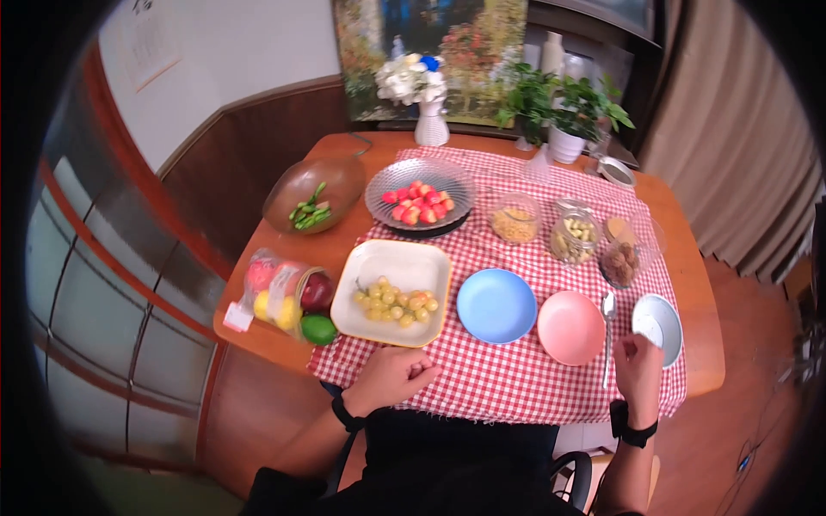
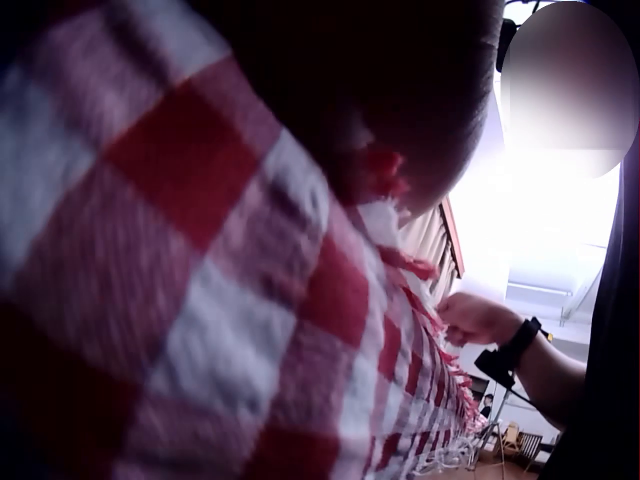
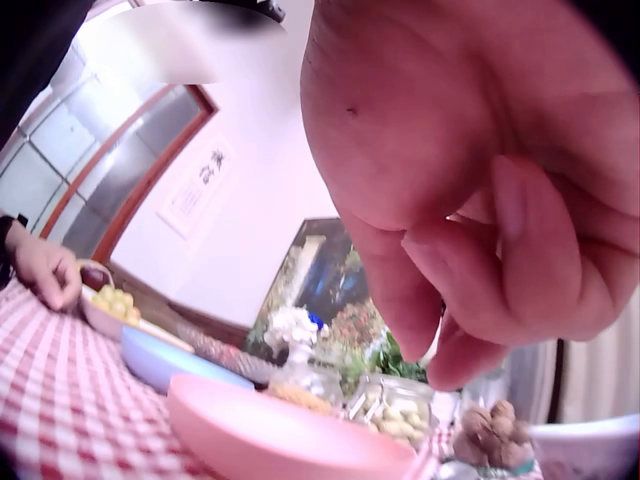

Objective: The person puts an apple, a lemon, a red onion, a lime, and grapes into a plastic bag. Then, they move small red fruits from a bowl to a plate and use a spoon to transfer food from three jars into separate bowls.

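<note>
My left hand rests at the front edge of the checked cloth, fingers loosely curled and holding nothing. Just beyond it is a cream rectangular dish with yellow-green grapes. My right hand is at the near rim of a pale blue-white bowl; the right wrist view shows its fingers loosely bent, with no object visible among them. Left of that hand lies a metal spoon, then a pink dish and a blue plate. Dark blur hides much of the left hand in its wrist view.
Bagged fruit, a dark red fruit and a green fruit lie left. Behind stand a brown bowl of green pieces, a glass plate of red fruit, jars of nuts and walnuts, a vase and plants.
</note>
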Action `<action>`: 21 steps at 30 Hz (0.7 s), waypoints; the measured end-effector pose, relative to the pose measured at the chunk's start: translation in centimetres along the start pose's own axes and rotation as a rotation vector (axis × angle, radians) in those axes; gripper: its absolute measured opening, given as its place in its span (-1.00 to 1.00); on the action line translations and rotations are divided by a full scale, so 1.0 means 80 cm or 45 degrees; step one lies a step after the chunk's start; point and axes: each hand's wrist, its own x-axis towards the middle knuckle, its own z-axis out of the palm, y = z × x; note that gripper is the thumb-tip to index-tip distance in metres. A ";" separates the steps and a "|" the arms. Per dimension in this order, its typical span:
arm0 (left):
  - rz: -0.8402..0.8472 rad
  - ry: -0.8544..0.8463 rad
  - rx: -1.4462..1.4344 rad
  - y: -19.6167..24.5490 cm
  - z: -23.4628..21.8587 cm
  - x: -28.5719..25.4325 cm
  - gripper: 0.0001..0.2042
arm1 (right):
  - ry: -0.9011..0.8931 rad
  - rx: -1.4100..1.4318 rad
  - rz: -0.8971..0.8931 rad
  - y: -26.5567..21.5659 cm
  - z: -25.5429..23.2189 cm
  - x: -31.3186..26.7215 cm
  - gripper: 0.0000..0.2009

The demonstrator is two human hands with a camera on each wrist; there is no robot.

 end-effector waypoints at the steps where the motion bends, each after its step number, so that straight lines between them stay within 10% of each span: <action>1: 0.035 0.059 -0.037 0.001 0.001 0.001 -0.78 | -0.061 -0.099 0.009 0.014 0.003 -0.006 -0.84; 21: 0.038 0.102 -0.139 -0.006 -0.010 -0.004 -0.80 | -0.433 -0.216 0.261 0.044 0.010 0.010 -0.76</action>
